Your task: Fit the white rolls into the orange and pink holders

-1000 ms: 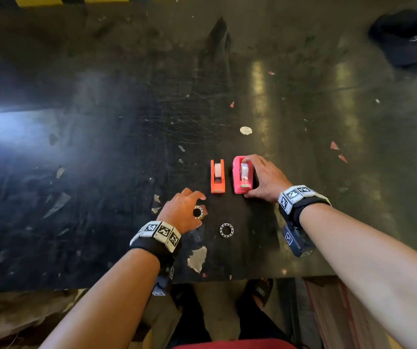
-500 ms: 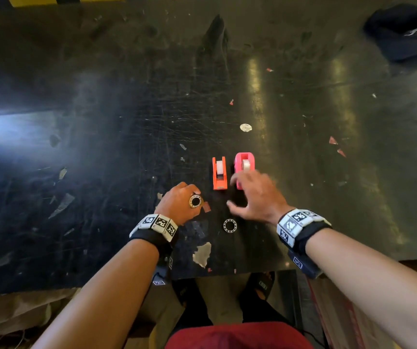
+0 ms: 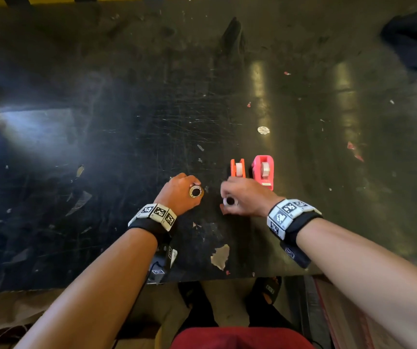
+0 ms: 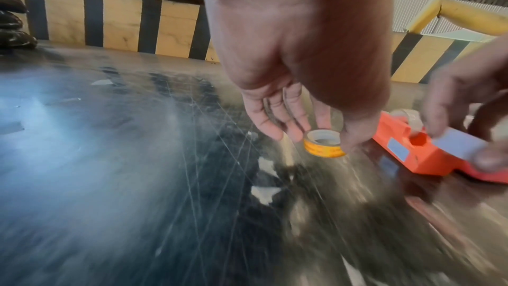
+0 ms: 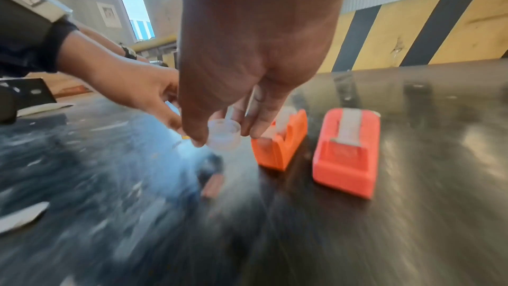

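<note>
The orange holder [image 3: 237, 168] and the pink holder [image 3: 264, 171] stand side by side on the dark table, each with a white roll seated in it. Just in front and to their left, my left hand [image 3: 190, 187] pinches a small roll with a yellow-orange wrap [image 3: 195, 192] [image 4: 324, 144], held slightly above the tabletop. My right hand [image 3: 227, 197] pinches a pale, translucent roll [image 3: 230, 202] [image 5: 224, 136] between thumb and fingers, in front of the orange holder [image 5: 280, 149]. The pink holder [image 5: 347, 156] stands free to its right.
A dark cap [image 3: 416, 39] lies at the back right. Paper scraps and a torn patch [image 3: 220, 256] dot the scratched table, whose front edge [image 3: 202, 280] runs close to my wrists. A yellow-and-black striped barrier [image 4: 123, 23] lines the far side.
My right hand left the pink holder, drew back toward me and picked up the pale ring-shaped roll from the table. My left hand moved a little forward, still holding its roll.
</note>
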The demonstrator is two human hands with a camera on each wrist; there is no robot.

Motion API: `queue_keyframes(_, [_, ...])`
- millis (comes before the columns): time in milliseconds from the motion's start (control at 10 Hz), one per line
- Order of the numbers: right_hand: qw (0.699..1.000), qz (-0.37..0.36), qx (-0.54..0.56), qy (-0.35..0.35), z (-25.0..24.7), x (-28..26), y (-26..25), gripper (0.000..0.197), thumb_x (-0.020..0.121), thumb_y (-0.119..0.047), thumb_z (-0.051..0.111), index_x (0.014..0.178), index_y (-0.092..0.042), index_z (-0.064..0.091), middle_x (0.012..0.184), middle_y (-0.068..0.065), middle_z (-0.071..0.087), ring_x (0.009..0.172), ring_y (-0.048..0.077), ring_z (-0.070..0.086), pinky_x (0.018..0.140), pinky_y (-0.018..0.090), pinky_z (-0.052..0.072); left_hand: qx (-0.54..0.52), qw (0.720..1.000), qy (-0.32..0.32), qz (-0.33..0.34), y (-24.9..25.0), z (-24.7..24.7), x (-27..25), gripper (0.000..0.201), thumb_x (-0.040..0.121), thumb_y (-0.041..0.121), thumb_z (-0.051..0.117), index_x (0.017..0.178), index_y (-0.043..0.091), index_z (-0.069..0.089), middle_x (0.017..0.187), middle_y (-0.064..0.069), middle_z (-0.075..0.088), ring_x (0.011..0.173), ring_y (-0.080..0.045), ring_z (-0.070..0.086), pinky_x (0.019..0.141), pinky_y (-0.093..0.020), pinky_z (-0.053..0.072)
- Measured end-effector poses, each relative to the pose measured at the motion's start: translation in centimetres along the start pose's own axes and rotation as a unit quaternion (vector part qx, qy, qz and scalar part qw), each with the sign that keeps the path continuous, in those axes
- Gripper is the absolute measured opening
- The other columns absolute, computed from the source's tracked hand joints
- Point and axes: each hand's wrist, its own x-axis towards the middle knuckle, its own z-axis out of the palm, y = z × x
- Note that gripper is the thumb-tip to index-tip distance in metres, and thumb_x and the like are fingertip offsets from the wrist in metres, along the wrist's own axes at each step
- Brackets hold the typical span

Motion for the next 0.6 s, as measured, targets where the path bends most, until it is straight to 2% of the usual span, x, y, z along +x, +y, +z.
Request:
queue_keyframes(100, [0.998,0.022,-0.034,0.042,-2.0,3.8,-1.0,0.026,0.085,-0.031,0.083,0.100,-0.019,0.066,0.101,0.000,0.060,0.090,0.023,0.063,0.076,0.037,0.053,0.004,1.000,0.022,0.001,-0.7,-1.7,1.5,0.045,0.083,0.029,0.079,0.125,0.020,0.066,0.120,-0.009,0.064,0.106,-0.026,0.065,0.094,-0.039,0.055])
queue_keyframes(200, [0.991,0.036,-0.116,0.054,-2.2,6.8,-1.2,0.032,0.087,-0.040,0.080,0.109,-0.020,0.068,0.108,0.002,0.066,0.098,0.026,0.065,0.092,0.040,0.047,0.004,1.000,0.026,0.001,-1.3,-2.1,2.8,0.045,0.083,0.029,0.079,0.125,0.020,0.066,0.121,-0.008,0.064,0.107,-0.026,0.065,0.093,-0.037,0.055])
queue_keyframes(300, [0.982,0.051,-0.168,0.064,-1.5,8.2,-0.9,0.033,0.088,-0.045,0.077,0.112,-0.022,0.070,0.111,0.000,0.070,0.105,0.025,0.065,0.099,0.043,0.038,0.000,1.000,0.027,-0.006,-1.6,-1.4,3.6,0.046,0.084,0.028,0.080,0.127,0.020,0.064,0.122,-0.008,0.063,0.108,-0.025,0.065,0.092,-0.035,0.054])
queue_keyframes(500, [0.974,0.067,-0.202,0.074,0.2,8.9,-0.8,0.035,0.088,-0.050,0.075,0.113,-0.027,0.071,0.112,-0.003,0.072,0.105,0.024,0.065,0.095,0.044,0.035,-0.016,0.999,0.034,-0.018,-1.9,0.0,4.0,0.047,0.087,0.029,0.077,0.130,0.018,0.062,0.125,-0.009,0.061,0.111,-0.027,0.064,0.094,-0.036,0.054])
queue_keyframes(600, [0.974,0.080,-0.199,0.077,0.5,8.6,-0.8,0.046,0.088,-0.053,0.073,0.125,-0.026,0.068,0.122,-0.002,0.071,0.112,0.025,0.064,0.099,0.046,0.037,-0.017,0.998,0.041,-0.046,-1.9,0.4,4.0,0.050,0.089,0.032,0.075,0.135,0.020,0.057,0.131,-0.008,0.058,0.115,-0.026,0.063,0.098,-0.038,0.055])
